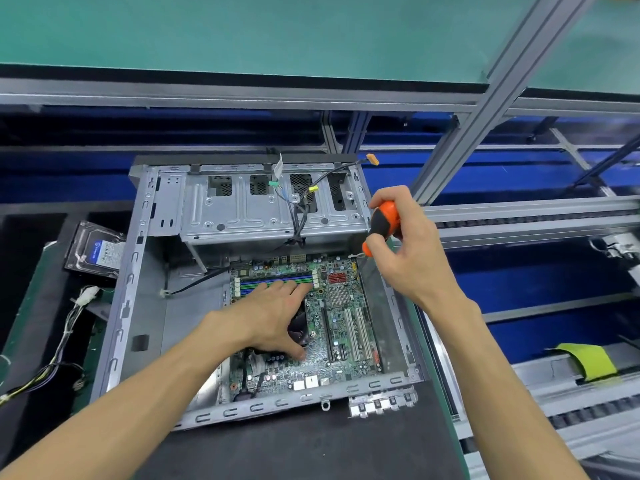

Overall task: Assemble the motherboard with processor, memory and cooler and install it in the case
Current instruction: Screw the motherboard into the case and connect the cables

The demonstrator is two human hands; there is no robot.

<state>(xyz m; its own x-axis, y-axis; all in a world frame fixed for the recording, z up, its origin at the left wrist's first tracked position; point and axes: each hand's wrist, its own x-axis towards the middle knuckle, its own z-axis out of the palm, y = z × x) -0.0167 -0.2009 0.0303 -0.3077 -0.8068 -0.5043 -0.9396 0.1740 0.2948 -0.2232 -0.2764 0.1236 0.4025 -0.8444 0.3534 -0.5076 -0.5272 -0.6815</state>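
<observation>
The green motherboard (346,327) lies inside the open grey metal case (145,278). Its blue and green memory slots (277,282) run across the board's far side. My left hand (273,317) lies flat over the black cooler (299,329), fingers spread, and hides most of it. My right hand (405,244) grips an orange and black screwdriver (382,225), held upright over the board's far right corner. The tip is hidden behind my fingers.
A hard drive (97,251) lies left of the case on the dark mat. White, yellow and black cables (65,341) trail at the left. Loose front-panel wires (298,202) hang over the drive cage. An aluminium conveyor frame (519,220) runs along the right.
</observation>
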